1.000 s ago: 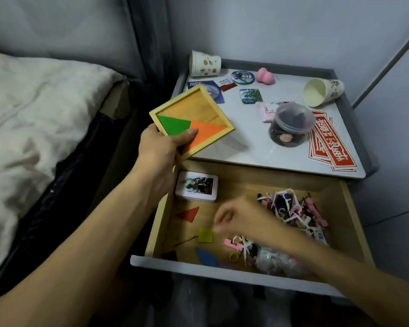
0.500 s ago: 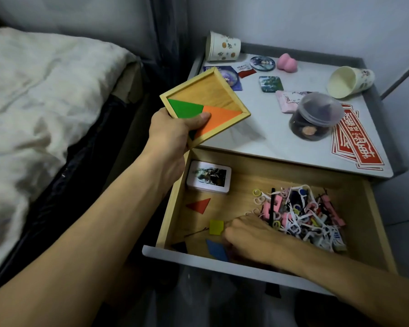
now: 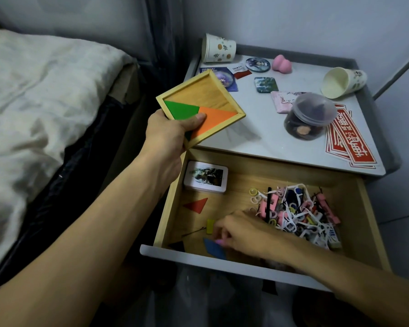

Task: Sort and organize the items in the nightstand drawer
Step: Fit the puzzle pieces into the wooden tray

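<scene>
The room is dim, with a cool grey cast. Light falls from above onto the white worktop [image 3: 265, 109], the brightest patch, which carries a faint sheen. The raised wooden tray [image 3: 206, 95] throws a soft-edged shadow on it, down and to the right. The drawer [image 3: 373, 223] is lit warm at the back and murky at its front-left corner; below its front, detail sinks into near black. The bed [image 3: 45, 102] looks muted and soft. The right hand [image 3: 239, 232] is blurred at the fingertips. Straight lines bow near the frame's edges.
</scene>
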